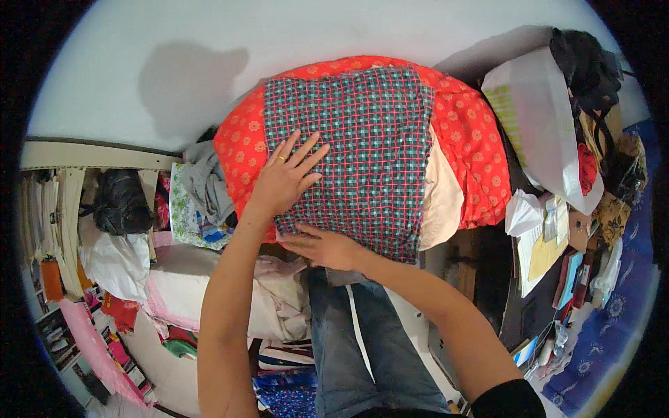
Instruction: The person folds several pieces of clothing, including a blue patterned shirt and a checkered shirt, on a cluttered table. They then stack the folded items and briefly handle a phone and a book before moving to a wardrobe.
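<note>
A dark green checked cloth with red lines [360,157] lies spread over a large bundle in red flower-patterned fabric [470,136]. My left hand [292,175], with a ring on one finger, rests flat on the cloth's left part, fingers apart. At the cloth's lower left edge is my right hand [326,248], palm down, with its fingertips near the cloth's corner; whether it pinches the fabric is not plain. A cream cloth [441,193] sticks out from under the checked cloth on the right.
Behind the bundle stands a pale wall [313,31]. To the right are a white plastic bag [543,115], papers [538,256] and small boxes on a dark surface. On the left are a grey cloth [206,177], a black bag [123,201] and a white-and-pink covered stack [183,277].
</note>
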`<action>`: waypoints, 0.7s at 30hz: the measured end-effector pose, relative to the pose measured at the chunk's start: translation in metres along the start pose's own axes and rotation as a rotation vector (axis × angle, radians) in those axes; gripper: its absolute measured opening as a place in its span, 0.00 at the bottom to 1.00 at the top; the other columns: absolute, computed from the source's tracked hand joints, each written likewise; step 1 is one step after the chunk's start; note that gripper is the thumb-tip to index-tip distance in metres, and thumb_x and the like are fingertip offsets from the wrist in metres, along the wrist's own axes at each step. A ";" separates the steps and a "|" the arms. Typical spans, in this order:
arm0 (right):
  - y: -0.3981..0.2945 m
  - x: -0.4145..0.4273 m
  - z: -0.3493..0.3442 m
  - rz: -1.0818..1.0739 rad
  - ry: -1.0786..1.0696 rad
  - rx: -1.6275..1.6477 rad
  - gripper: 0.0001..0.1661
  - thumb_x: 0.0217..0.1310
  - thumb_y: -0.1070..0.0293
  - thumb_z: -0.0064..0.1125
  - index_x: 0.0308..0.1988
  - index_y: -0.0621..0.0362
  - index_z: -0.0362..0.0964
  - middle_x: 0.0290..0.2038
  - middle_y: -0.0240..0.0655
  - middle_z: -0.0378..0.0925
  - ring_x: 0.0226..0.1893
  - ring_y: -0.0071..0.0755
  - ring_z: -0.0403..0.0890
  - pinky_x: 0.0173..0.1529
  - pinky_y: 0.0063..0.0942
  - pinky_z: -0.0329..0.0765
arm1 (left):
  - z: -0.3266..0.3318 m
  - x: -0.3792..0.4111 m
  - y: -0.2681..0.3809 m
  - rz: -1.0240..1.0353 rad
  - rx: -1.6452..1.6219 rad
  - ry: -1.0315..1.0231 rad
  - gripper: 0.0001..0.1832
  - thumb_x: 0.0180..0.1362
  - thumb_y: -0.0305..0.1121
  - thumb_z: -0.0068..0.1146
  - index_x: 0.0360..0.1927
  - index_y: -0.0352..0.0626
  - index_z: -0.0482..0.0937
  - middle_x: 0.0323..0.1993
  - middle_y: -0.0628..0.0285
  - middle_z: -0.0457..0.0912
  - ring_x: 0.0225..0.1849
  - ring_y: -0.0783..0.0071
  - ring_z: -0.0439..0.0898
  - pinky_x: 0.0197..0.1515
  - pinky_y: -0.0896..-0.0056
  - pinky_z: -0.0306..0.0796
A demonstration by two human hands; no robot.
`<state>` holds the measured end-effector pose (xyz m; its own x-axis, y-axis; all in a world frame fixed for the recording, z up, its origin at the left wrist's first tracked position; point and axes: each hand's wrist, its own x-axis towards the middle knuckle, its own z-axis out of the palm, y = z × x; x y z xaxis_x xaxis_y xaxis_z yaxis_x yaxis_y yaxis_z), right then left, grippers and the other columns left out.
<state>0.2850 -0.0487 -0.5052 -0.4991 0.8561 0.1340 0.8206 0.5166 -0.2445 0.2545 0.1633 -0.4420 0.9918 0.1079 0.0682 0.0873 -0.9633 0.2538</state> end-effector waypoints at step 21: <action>-0.007 -0.218 -0.144 0.267 -0.203 0.224 0.30 0.47 0.68 0.59 0.54 0.58 0.74 0.58 0.41 0.72 0.63 0.47 0.69 0.65 0.44 0.68 | 0.003 -0.008 0.006 -0.095 0.028 0.044 0.30 0.66 0.49 0.49 0.71 0.66 0.62 0.75 0.71 0.54 0.76 0.57 0.49 0.75 0.50 0.49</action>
<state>0.4279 -0.2368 -0.3949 -0.3403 0.9284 -0.1496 0.8590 0.2422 -0.4510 0.2477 0.1561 -0.4438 0.9739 0.2093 0.0878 0.1840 -0.9546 0.2345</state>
